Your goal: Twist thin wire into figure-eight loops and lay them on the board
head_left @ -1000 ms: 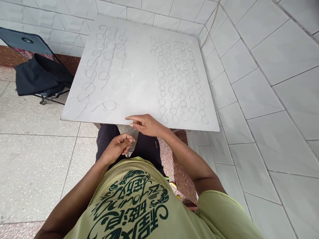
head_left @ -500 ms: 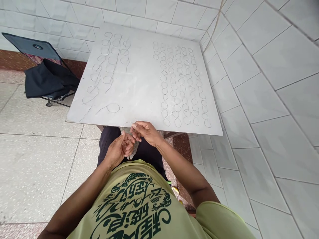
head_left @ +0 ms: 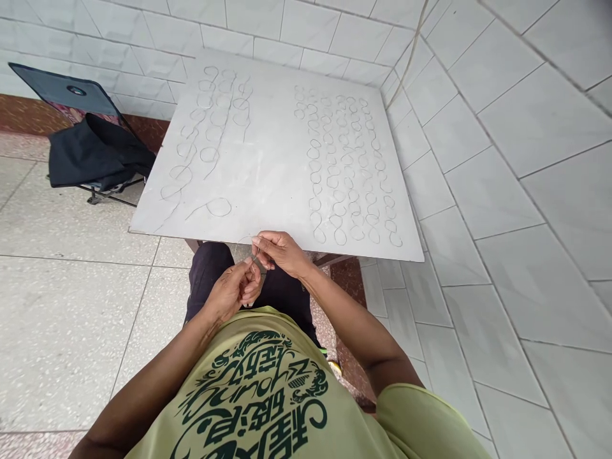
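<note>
My left hand (head_left: 234, 287) and my right hand (head_left: 280, 254) meet over my lap, just off the near edge of the white board (head_left: 268, 191). Between them is a thin looped wire (head_left: 258, 250), faint against the background. The right thumb and forefinger pinch it, while the left fingers close on its lower part. How the wire runs inside the fingers is hidden. On the board's left side lie several wire pieces with a loop and a straight tail (head_left: 218, 207). Along its right side, rows of figure-eight wire pieces (head_left: 337, 229) are laid out.
A folding chair (head_left: 76, 95) with dark cloth (head_left: 90, 153) on it stands left of the board. Tiled walls (head_left: 478, 210) rise behind and to the right, and a cable (head_left: 411, 57) hangs in the corner. Speckled floor tiles (head_left: 76, 319) lie to the left.
My left hand has shifted right and slightly upward, closer to the right hand, and its fingers have closed in on the wire. The right hand has barely moved.
</note>
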Demonstrator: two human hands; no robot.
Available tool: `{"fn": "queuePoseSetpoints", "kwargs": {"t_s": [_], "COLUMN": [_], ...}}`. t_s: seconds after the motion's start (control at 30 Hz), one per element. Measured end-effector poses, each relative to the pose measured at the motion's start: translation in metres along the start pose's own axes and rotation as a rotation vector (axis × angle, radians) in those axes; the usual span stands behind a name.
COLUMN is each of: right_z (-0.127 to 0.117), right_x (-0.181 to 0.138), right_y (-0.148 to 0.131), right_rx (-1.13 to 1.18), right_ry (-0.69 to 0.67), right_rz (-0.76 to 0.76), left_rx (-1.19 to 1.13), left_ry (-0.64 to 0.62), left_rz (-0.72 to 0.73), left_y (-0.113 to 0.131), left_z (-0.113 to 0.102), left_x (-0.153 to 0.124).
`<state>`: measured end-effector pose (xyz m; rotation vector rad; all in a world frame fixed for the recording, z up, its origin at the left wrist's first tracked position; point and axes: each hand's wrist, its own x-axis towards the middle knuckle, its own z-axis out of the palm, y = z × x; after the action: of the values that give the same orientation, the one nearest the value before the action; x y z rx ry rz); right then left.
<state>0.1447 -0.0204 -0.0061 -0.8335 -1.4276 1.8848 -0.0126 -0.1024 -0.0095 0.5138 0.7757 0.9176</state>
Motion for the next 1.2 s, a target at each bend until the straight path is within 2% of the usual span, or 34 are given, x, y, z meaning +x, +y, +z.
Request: {"fn": "queuePoseSetpoints", "kwargs": {"t_s": [0.2, 0.37, 0.43, 0.57, 0.7, 0.73, 0.8, 0.9, 0.97, 1.07, 1.2], "right_z": [0.017, 0.031, 0.033, 0.028, 0.023, 0.023, 0.024, 0.024, 0.023, 0.019, 0.017], "right_x": [-0.007, -0.017, -0.020, -0.021, -0.023, -0.023, -0.024, -0.024, -0.024, -0.026, -0.027], "right_y": [0.004, 0.018, 0.022, 0.019, 0.008, 0.005, 0.002, -0.001, -0.002, -0.003, -0.002], "right_rx": [-0.105, -0.073, -0.046, -0.114, -0.256, -0.288, -0.352, -0.445, -0.512, -0.586, -0.574], "right_ry": [0.167, 0.192, 0.228, 0.280, 0.265, 0.255, 0.254, 0.280, 0.270, 0.206, 0.145], "right_rz": [-0.039, -0.106, -0.089, -0.053, -0.041, -0.037, -0.051, -0.086, -0.092, -0.084, -0.058], "left_rx": [0.023, 0.099, 0.164, 0.479, 0.924, 0.995, 1.072, 1.101, 1.098, 1.056, 0.979], "left_ry": [0.065, 0.090, 0.087, 0.141, 0.331, 0.345, 0.294, 0.127, 0.068, 0.118, 0.212], "left_rz": [0.156, 0.167, 0.147, 0.135, 0.318, 0.343, 0.349, 0.264, 0.220, 0.241, 0.228], "left_y": [-0.003, -0.005, -0.006, 0.004, 0.032, 0.039, 0.051, 0.064, 0.069, 0.075, 0.078], "left_z": [0.002, -0.002, -0.005, -0.014, -0.022, -0.023, -0.023, -0.022, -0.023, -0.025, -0.027], "left_x": [-0.001, -0.001, -0.001, -0.011, -0.027, -0.030, -0.033, -0.034, -0.033, -0.028, -0.017]}}
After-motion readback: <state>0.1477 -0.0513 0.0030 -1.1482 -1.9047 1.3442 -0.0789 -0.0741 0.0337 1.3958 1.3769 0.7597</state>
